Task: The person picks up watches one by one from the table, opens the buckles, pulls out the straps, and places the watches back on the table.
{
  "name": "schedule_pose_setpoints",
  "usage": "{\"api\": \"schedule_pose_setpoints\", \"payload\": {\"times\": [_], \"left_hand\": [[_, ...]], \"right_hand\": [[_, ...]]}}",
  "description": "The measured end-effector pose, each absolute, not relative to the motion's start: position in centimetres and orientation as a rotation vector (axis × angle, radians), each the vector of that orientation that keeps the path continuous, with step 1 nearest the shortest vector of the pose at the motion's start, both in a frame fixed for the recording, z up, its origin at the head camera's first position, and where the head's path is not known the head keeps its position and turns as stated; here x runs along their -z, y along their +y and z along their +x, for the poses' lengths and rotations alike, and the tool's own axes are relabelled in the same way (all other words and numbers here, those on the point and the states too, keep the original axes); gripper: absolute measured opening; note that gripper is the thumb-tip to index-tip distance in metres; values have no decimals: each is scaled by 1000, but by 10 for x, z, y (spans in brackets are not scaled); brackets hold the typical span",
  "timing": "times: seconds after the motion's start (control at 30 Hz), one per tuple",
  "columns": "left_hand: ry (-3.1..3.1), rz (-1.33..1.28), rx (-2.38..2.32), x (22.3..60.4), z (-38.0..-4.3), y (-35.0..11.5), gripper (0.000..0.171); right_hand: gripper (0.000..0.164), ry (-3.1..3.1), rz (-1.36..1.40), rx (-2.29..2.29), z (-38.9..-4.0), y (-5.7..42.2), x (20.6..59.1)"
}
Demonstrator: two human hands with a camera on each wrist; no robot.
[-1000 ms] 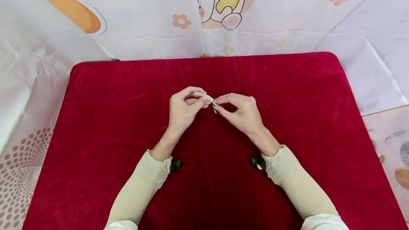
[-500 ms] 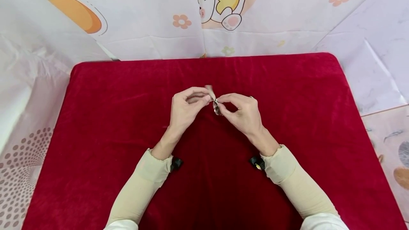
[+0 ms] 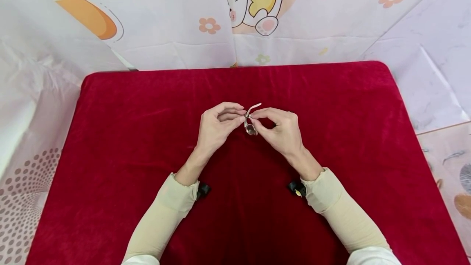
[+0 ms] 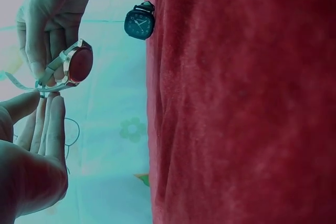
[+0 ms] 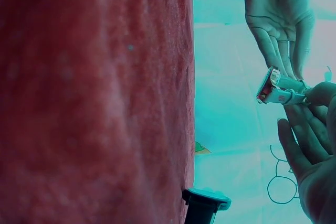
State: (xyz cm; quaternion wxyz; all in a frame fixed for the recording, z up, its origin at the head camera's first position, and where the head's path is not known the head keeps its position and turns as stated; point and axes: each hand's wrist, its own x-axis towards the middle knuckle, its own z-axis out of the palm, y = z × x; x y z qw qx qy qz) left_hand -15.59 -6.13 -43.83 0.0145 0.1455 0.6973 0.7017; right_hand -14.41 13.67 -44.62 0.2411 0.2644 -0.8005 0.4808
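Note:
Between the two hands, above the table, hangs a wristwatch point(image 3: 251, 129) with a round face and a pale strap. Its free strap end point(image 3: 254, 106) sticks up and bends to the right. My left hand point(image 3: 217, 129) pinches the strap near the buckle between thumb and fingers. From the other side, my right hand point(image 3: 282, 132) pinches the strap close by with thumb and index finger. The left wrist view shows the round watch face point(image 4: 81, 65) tilted and the strap looped back to the fingertips. Fingers partly hide the buckle.
A black watch point(image 4: 139, 22) with a squarish dial stands on the table in the left wrist view; the right hand mostly covers it from above. Red velvet cloth point(image 3: 147, 126) covers the table. Printed white curtains point(image 3: 165, 19) hang behind it.
The strap end has swung from pointing left to pointing up and right. The watch face has come into view below the fingers. My left hand has shifted slightly right; the right hand barely moved.

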Motion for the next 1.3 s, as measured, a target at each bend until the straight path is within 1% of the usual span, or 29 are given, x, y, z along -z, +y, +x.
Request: {"api": "schedule_pose_setpoints", "payload": {"times": [0.13, 0.5, 0.67, 0.83, 1.03, 1.17, 1.3], "left_hand": [[2144, 447, -2171, 441, -156, -61, 28], [2142, 415, -2127, 442, -155, -58, 27], [2176, 401, -2098, 441, -155, -59, 23], [2208, 420, -2073, 442, -156, -60, 21], [2180, 454, -2090, 442, -157, -61, 23], [2180, 469, -2106, 442, -157, -62, 24], [2197, 479, -2103, 442, -157, -63, 24]], "right_hand": [[10, -2170, 715, -1354, -144, 136, 446], [12, -2140, 700, -1426, -144, 137, 445], [12, -2123, 693, -1451, -144, 137, 443], [11, -2113, 678, -1460, -145, 138, 443], [11, -2105, 628, -1497, -145, 138, 443], [11, -2094, 557, -1528, -144, 137, 436], [10, -2056, 523, -1577, -139, 133, 422]]}}
